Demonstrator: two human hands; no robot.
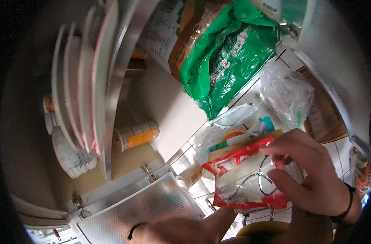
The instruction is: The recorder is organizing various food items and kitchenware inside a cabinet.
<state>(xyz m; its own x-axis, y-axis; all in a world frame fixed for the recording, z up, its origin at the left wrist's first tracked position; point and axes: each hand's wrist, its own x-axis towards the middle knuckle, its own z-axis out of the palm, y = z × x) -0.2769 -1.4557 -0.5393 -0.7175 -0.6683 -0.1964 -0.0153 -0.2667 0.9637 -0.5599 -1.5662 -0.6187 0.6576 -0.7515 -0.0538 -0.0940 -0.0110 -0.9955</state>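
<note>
My right hand (310, 170), with a black band at the wrist, has its thumb and fingers curled around the right end of a red-edged clear plastic package (246, 180). A thin black cord or tie lies in loops across the package's front; pale contents show through. My left hand (176, 227), also with a black wristband, is low in the view, blurred and partly cut off; its fingers cannot be made out. Behind the package are a crumpled clear bag (203, 140) and a pale cylindrical container (188, 177).
An open cabinet at left holds stacked plates (84, 91), stacked bowls (72, 155) and an orange-labelled canister (138, 135). Its textured glass door (142, 210) hangs below. A green plastic package (234, 61) is on the upper shelf area. Another clear bag (286, 91) lies beyond, above white tiles.
</note>
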